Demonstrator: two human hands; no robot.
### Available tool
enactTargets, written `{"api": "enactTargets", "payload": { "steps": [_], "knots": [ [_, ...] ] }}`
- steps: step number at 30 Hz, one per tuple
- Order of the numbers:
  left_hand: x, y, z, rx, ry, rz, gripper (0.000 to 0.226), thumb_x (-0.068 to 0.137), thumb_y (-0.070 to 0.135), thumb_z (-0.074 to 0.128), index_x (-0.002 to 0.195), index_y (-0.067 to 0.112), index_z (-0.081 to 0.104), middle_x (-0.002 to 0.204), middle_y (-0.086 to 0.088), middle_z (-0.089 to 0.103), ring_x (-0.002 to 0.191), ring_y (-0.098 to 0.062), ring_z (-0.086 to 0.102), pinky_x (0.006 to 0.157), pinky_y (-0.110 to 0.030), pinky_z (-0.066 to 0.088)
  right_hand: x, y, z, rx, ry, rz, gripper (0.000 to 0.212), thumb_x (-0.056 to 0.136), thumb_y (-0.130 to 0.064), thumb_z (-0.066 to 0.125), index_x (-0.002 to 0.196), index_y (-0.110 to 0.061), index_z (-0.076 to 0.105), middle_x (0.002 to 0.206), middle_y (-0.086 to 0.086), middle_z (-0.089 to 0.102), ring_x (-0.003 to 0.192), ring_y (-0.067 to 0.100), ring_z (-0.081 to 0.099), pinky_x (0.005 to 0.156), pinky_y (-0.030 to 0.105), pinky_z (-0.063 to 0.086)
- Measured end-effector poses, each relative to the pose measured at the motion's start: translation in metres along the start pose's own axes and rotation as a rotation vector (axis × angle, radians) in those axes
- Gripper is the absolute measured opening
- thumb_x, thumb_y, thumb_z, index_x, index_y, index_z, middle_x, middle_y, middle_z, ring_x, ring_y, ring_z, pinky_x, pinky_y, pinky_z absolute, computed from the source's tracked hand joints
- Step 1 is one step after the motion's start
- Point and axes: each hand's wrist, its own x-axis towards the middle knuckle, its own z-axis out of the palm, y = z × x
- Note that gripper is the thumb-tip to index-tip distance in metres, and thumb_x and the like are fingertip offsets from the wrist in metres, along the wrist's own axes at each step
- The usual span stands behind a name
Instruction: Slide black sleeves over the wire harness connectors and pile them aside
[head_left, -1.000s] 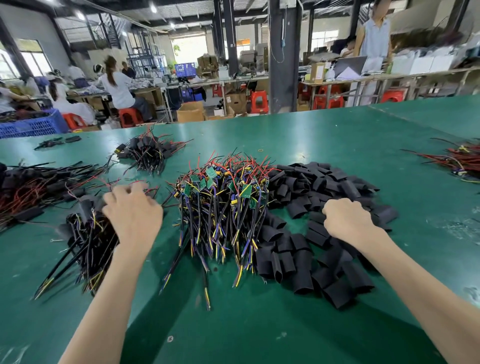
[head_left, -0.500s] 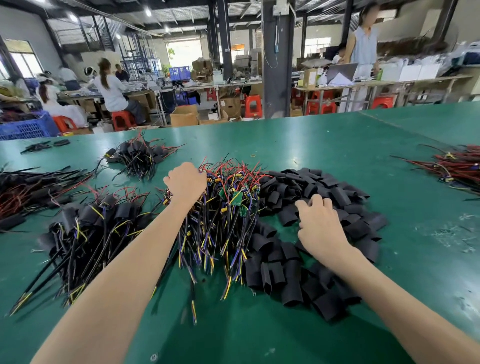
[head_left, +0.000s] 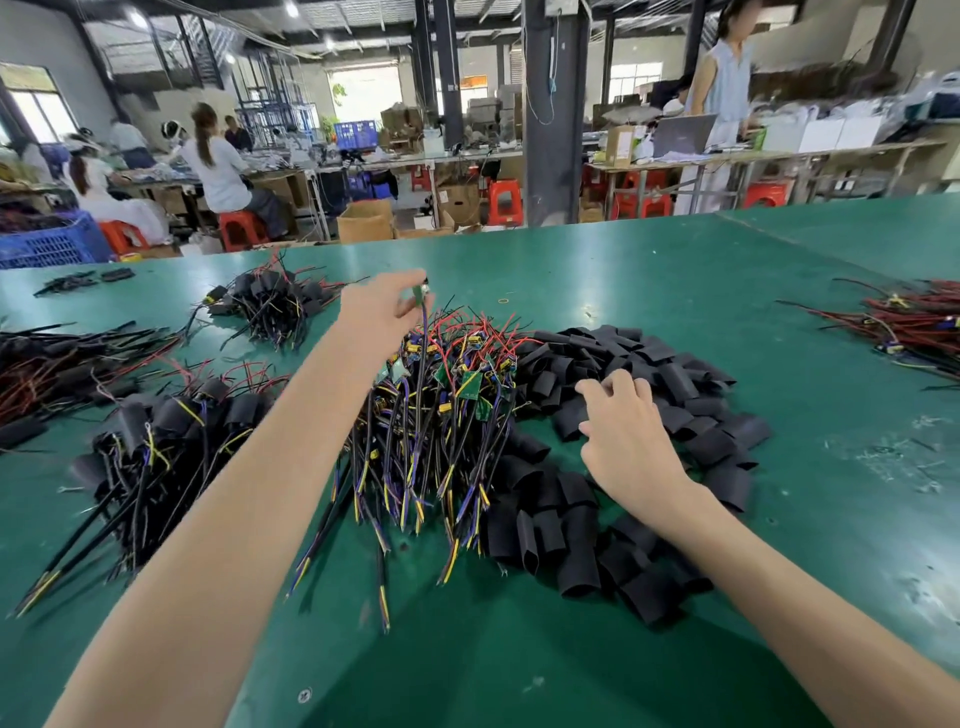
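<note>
Reaching over the black sleeves (head_left: 675, 379) heaped on the green surface (head_left: 519, 649), the right hand (head_left: 628, 436) has moved a little further into that heap than half a second ago. Its fingers are curled down onto the tubes and touch them, but I cannot tell whether one is pinched yet.

Just left of it lies the tangle of bare harnesses (head_left: 436, 431). The left hand (head_left: 382, 314), which a second ago rested on the sleeved pile (head_left: 156, 441) at the left, has crossed over. It now pinches one harness (head_left: 418, 299) by its small green board and holds it above the tangle, with the wires trailing down. So a new round is probably starting: the harness is picked and the sleeve comes next.

Beyond the surface's far edge stand the containers. A blue crate (head_left: 52, 244) sits at the left with its contents out of sight. An open cardboard box (head_left: 363, 223) stands on the floor with its inside hidden. Another blue crate (head_left: 356, 134) is deep in the hall, too small to read.
</note>
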Motion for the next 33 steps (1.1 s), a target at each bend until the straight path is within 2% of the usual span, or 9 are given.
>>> {"api": "enactTargets", "payload": {
  "steps": [2, 4, 9, 13, 18, 21, 23, 28, 33],
  "knots": [
    [-0.007, 0.012, 0.001, -0.274, -0.084, -0.177, 0.018, 0.09, -0.006, 0.053, 0.107, -0.003, 0.049, 0.101, -0.024, 0.047, 0.08, -0.026, 0.054, 0.064, -0.028, 0.057, 0.002, 0.001, 0.004, -0.01, 0.011, -0.025, 0.031, 0.089, -0.013, 0.051, 0.119, -0.009, 0.043, 0.119, 0.012, 0.039, 0.104, 0.028, 0.036, 0.091, 0.031, 0.03],
    [-0.014, 0.019, 0.0, -0.339, -0.156, -0.248, 0.01, 0.092, -0.002, 0.052, 0.102, -0.004, 0.051, 0.096, -0.022, 0.052, 0.077, -0.024, 0.055, 0.063, -0.024, 0.056, 0.002, 0.001, 0.004, 0.02, 0.03, -0.023, 0.019, 0.091, -0.015, 0.05, 0.109, -0.008, 0.044, 0.116, 0.013, 0.038, 0.101, 0.027, 0.036, 0.089, 0.028, 0.027],
    [-0.031, 0.035, 0.005, -0.25, -0.303, -0.111, 0.017, 0.097, 0.008, 0.045, 0.095, -0.005, 0.056, 0.085, -0.014, 0.059, 0.069, -0.016, 0.061, 0.063, -0.018, 0.054, -0.001, -0.003, 0.005, 0.049, 0.1, -0.061, 0.014, 0.089, -0.013, 0.058, 0.08, -0.006, 0.049, 0.084, 0.013, 0.04, 0.093, 0.03, 0.038, 0.081, 0.034, 0.037],
    [-0.05, 0.057, 0.004, -0.303, -0.367, -0.018, 0.02, 0.099, 0.005, 0.036, 0.105, -0.006, 0.05, 0.085, -0.013, 0.06, 0.069, -0.019, 0.062, 0.062, -0.019, 0.054, 0.001, -0.003, 0.002, 0.265, 0.067, 0.046, 0.023, 0.087, -0.005, 0.057, 0.108, -0.003, 0.05, 0.118, 0.019, 0.04, 0.108, 0.03, 0.038, 0.081, 0.024, 0.027],
    [-0.068, 0.067, -0.007, 0.346, -0.289, 0.319, 0.025, 0.096, 0.011, 0.036, 0.099, 0.004, 0.06, 0.08, -0.001, 0.058, 0.059, -0.009, 0.039, 0.048, -0.017, 0.03, 0.001, -0.001, 0.007, 0.036, 0.1, -0.007, 0.037, 0.096, -0.028, 0.05, 0.123, -0.002, 0.05, 0.112, 0.015, 0.047, 0.103, 0.031, 0.036, 0.091, 0.036, 0.031],
    [-0.069, 0.047, -0.017, 0.989, -0.07, 0.588, 0.023, 0.09, 0.033, 0.056, 0.097, 0.014, 0.066, 0.078, -0.004, 0.059, 0.057, -0.015, 0.044, 0.062, -0.031, 0.044, 0.004, -0.002, 0.008, 0.061, 0.114, 0.054, 0.046, 0.096, -0.038, 0.046, 0.133, -0.012, 0.043, 0.119, 0.01, 0.045, 0.109, 0.03, 0.037, 0.087, 0.036, 0.032],
    [-0.071, 0.023, -0.026, 1.206, 0.025, 0.76, 0.016, 0.09, 0.03, 0.059, 0.096, 0.017, 0.066, 0.081, 0.004, 0.059, 0.065, 0.0, 0.048, 0.07, -0.025, 0.042, 0.005, -0.004, 0.008, 0.114, 0.103, 0.049, 0.047, 0.094, -0.039, 0.047, 0.132, -0.012, 0.044, 0.118, 0.01, 0.047, 0.109, 0.03, 0.038, 0.087, 0.037, 0.032],
    [-0.078, -0.029, -0.049, 1.114, 0.044, 0.869, 0.01, 0.09, 0.02, 0.062, 0.087, 0.011, 0.066, 0.084, 0.004, 0.064, 0.077, -0.009, 0.052, 0.072, -0.019, 0.034, 0.005, -0.003, 0.007, 0.277, 0.066, 0.012, 0.046, 0.092, -0.031, 0.056, 0.128, -0.003, 0.046, 0.121, 0.013, 0.052, 0.109, 0.031, 0.044, 0.088, 0.031, 0.027],
    [-0.09, -0.052, -0.057, 0.9, 0.043, 0.783, 0.006, 0.09, 0.018, 0.062, 0.085, 0.02, 0.064, 0.076, 0.018, 0.06, 0.072, 0.008, 0.052, 0.069, -0.003, 0.033, 0.005, -0.004, 0.011, 0.439, 0.009, 0.025, 0.043, 0.089, -0.023, 0.062, 0.126, -0.006, 0.047, 0.122, 0.012, 0.054, 0.108, 0.029, 0.051, 0.087, 0.032, 0.036]
  ]
}}
